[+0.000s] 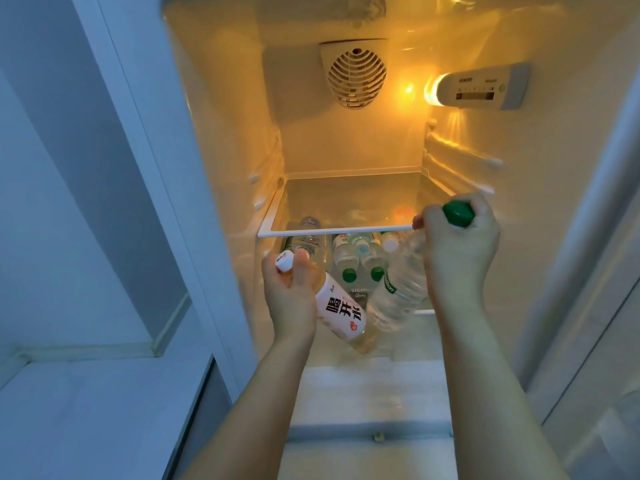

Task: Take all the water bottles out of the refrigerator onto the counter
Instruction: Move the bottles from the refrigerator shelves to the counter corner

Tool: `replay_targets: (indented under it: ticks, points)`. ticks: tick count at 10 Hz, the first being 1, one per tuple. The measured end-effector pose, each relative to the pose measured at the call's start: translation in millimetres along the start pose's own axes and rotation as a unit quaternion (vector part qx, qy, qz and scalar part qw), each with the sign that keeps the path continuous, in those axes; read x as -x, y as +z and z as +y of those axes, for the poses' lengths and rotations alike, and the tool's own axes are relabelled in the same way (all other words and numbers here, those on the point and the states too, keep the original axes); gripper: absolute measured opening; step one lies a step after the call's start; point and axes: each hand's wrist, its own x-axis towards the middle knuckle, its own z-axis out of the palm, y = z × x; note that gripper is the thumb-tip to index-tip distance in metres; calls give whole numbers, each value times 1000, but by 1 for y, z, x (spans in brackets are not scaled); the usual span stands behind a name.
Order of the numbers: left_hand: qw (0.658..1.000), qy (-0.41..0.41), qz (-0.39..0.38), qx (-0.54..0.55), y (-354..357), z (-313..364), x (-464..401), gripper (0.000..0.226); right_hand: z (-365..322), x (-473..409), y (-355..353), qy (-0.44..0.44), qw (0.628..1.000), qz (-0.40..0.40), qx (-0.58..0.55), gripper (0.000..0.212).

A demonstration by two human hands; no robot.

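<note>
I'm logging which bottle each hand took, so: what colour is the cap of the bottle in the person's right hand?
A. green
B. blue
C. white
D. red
A. The right hand grips the clear bottle by its neck, and the green cap shows between its fingers; the white cap is on the labelled bottle held by the left hand.

Two bare forearms enter from the lower edge; no sleeve, watch, bracelet or ring is visible on either. The left hand [289,292] and right hand [459,251] are ungloved, with slim fingers; a short, rounded nail shows on the left thumb, apparently unpainted.
</note>
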Motion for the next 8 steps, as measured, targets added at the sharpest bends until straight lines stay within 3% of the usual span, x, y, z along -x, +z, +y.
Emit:
replay_targets:
  ticks: [1,4,8]
  points:
    - [999,-32,-1,25,-6,14,8,14,5,10,5,11,1000,-23,-9,8]
    - [1000,25,4,8,-70,49,30,11,-2,65,18,-16,991,-117,64,15]
    - [994,29,91,-45,-242,92,94,13,-86,213,30,-8,968,-249,34,17]
